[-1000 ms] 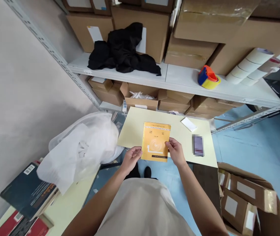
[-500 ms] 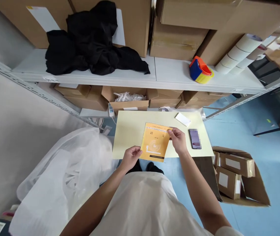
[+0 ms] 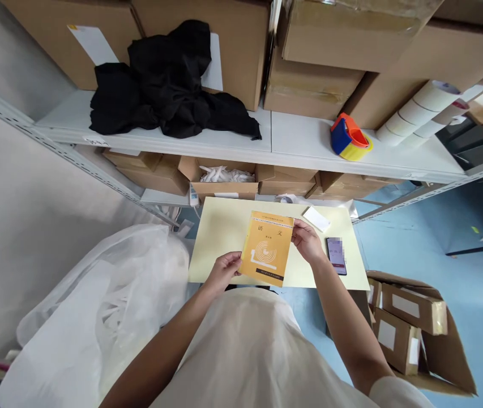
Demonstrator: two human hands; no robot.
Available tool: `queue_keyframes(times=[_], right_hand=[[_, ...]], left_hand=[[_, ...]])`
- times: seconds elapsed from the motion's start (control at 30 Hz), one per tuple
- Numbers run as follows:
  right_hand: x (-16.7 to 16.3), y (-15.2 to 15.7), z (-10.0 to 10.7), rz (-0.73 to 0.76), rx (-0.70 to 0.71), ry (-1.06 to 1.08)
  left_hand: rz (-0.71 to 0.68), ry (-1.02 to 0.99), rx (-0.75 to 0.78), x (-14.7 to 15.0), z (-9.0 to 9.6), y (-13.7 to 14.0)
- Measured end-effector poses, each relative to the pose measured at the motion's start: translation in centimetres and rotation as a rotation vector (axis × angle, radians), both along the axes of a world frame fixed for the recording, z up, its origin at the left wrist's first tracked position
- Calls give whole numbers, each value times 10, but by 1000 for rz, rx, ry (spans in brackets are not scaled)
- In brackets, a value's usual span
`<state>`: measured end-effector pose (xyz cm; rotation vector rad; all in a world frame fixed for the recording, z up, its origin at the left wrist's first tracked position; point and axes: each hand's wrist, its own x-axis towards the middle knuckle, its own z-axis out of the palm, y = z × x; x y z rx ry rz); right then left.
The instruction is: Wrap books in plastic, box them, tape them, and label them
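A thin yellow-orange book (image 3: 267, 249) with Chinese characters and a white ring design on its cover is held above the pale yellow table (image 3: 216, 226). My left hand (image 3: 225, 268) pinches its lower left edge. At the upper right edge, my right hand (image 3: 306, 239) grips it, with the fingers partly hidden behind the cover. The front cover faces me. Right of my right hand, a smartphone (image 3: 336, 256) lies on the table with its screen lit and partly blurred. Behind that hand rests a small white box (image 3: 316, 219).
Behind the table stands a shelf (image 3: 224, 148) with cardboard boxes, black cloth (image 3: 173, 85), a tape dispenser (image 3: 350, 137) and tape rolls (image 3: 419, 110). A large plastic bag (image 3: 139, 294) sits at left. An open carton (image 3: 449, 357) holding smaller boxes is on the floor at right.
My view has shifted slightly, so the shelf and table sit lower in the frame. Both hands still hold the book, and the right fingertips now show less over its front.
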<state>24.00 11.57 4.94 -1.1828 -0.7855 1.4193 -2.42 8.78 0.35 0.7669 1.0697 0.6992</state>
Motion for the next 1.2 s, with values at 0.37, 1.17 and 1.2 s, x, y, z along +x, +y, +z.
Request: queue_keyframes(times=[0.37, 1.17, 1.2], right_hand=[[-6, 29, -8, 182, -62, 199], [19, 11, 11, -11, -75, -140], [20, 10, 11, 7, -75, -115]], left_hand=[[-162, -361, -231, 37, 20, 2], [167, 147, 45, 35, 6, -5], [166, 138, 38, 34, 5, -5]])
